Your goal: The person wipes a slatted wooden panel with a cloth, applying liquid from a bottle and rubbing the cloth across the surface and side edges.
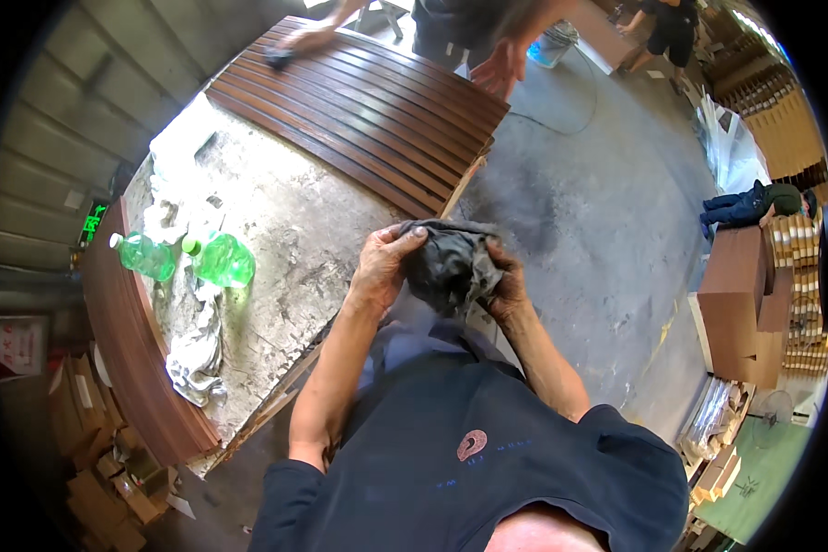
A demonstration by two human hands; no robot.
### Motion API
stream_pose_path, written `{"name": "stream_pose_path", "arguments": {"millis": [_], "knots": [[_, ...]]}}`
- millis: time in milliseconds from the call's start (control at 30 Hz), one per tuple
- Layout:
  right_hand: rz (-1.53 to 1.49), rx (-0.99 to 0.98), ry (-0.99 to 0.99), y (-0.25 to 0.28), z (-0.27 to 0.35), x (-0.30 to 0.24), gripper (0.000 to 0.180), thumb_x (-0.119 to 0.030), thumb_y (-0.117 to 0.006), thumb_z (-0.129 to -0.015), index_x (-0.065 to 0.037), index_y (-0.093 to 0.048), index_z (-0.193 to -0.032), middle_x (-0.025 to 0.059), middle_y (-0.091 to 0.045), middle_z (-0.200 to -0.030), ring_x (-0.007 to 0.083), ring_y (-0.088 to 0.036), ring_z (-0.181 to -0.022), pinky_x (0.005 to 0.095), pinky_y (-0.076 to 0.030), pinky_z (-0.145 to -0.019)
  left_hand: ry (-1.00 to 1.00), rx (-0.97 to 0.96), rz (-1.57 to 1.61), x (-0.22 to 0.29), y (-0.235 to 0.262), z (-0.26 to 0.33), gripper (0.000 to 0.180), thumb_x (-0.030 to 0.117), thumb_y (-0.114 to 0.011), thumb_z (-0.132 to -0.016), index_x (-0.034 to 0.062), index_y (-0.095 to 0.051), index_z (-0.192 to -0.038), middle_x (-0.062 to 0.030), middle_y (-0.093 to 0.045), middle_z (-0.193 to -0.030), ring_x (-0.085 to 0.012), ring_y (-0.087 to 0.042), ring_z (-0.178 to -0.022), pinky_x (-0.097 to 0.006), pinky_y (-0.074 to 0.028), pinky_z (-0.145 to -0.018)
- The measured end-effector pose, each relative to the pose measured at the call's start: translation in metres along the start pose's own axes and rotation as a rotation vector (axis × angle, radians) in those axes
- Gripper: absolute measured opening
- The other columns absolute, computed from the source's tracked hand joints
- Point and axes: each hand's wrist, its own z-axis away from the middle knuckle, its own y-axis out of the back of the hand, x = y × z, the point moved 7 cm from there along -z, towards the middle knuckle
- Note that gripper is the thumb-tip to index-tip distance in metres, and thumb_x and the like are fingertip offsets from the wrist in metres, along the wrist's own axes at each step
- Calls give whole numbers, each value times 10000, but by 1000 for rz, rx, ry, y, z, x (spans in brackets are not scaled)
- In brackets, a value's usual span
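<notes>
A crumpled dark grey rag [446,264] is stretched between my two hands, just off the table's right edge. My left hand [384,262] pinches its left side, thumb on top. At its right side, my right hand [508,283] is closed round the cloth. Beyond the rag lies a stack of dark brown slatted wood panels [359,106] at the table's far end. Across it, a co-worker's hand [308,39] presses a small dark object onto the slats, and that person's other hand [501,66] rests by the far right corner.
Two green plastic bottles [223,260] lie on the stained table [290,207], beside crumpled white rags [196,354]. Curved brown boards [133,350] line the table's left side. A bucket [552,44] and hose stand on the floor behind. Cartons [736,304] and stacked wood are at right.
</notes>
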Motion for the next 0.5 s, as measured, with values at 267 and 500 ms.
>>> {"name": "stream_pose_path", "arguments": {"millis": [267,500], "knots": [[-79,-68,123,-22,-7,-31,364,-249,-564,-955,32,-616,-1179,160,-677,-1193,288,-660,-1087,429,-519,-995,-15,123,-213,-3,46,-4,259,83,-647,-929,-42,-639,-1155,-111,-720,-1021,-163,-690,-883,-301,-556,-815],[799,57,615,-34,-14,-94,276,-105,-586,-946,26,-611,-1187,101,-684,-1117,226,-659,-1009,350,-519,-923,-562,276,-1350,18,38,-1,494,140,-598,-869,-49,-538,-1322,-275,-516,-1380,-402,-431,-1356,-476,-336,-1148]]}}
